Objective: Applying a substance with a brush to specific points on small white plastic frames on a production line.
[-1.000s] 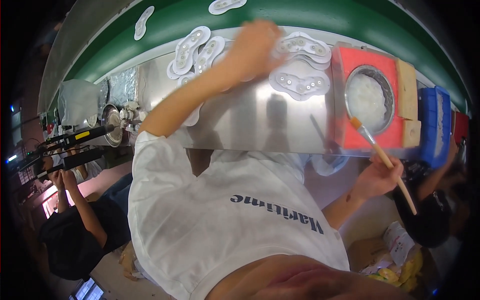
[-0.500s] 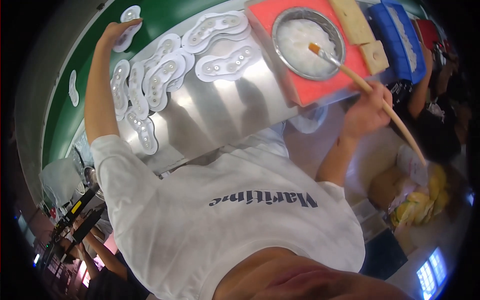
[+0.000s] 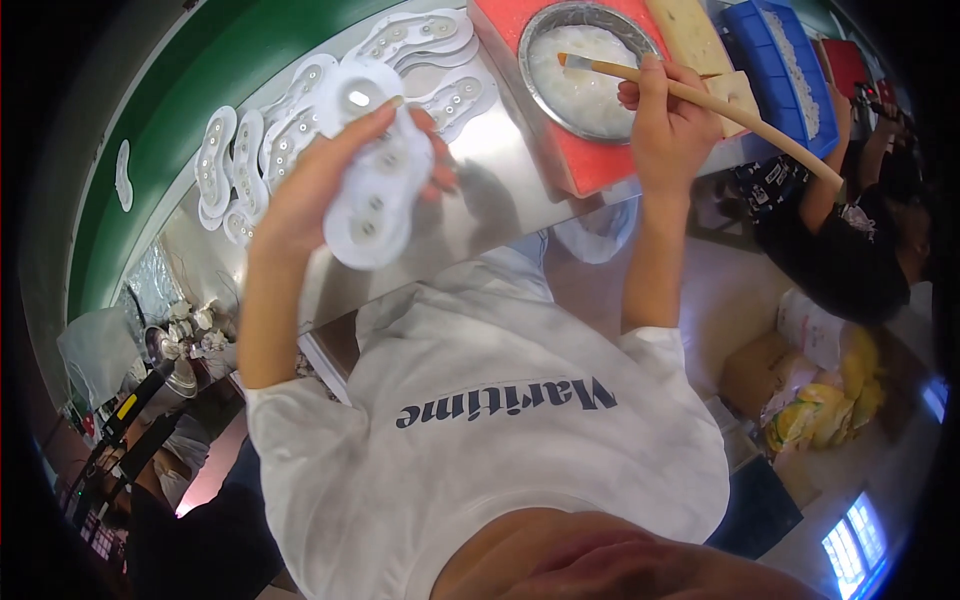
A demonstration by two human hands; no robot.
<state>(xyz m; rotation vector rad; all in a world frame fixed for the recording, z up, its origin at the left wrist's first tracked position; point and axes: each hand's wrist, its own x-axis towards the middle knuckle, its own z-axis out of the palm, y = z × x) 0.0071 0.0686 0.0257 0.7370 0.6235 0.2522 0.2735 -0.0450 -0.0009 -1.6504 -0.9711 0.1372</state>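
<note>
My left hand [image 3: 315, 180] grips a white, wavy-edged pad [image 3: 375, 190] and holds it up over the metal worktop [image 3: 480, 200]. A row of round silvery discs runs along the pad. In my right hand [image 3: 672, 125] is a paintbrush [image 3: 765, 130] with a long, pale wooden handle. Its flat bristle tip hovers over or touches the white paste [image 3: 585, 90] in a round metal bowl [image 3: 530, 88]; I cannot tell which. More white pads with discs [image 3: 213, 165] lie beyond my left hand, some overlapping, partly hidden behind the raised pad.
The bowl sits on a red foam block [image 3: 566, 160], beside pale yellow blocks [image 3: 735, 100] and a blue tray [image 3: 762, 75] of white pieces. A green surface [image 3: 150, 120] runs along the far left, bearing one pad [image 3: 123, 175]. Another person [image 3: 820, 235] is at the right.
My left hand has come back from the green surface, bringing a pad towards me. My right hand has moved left and up, and the brush lies flatter across the bowl.
</note>
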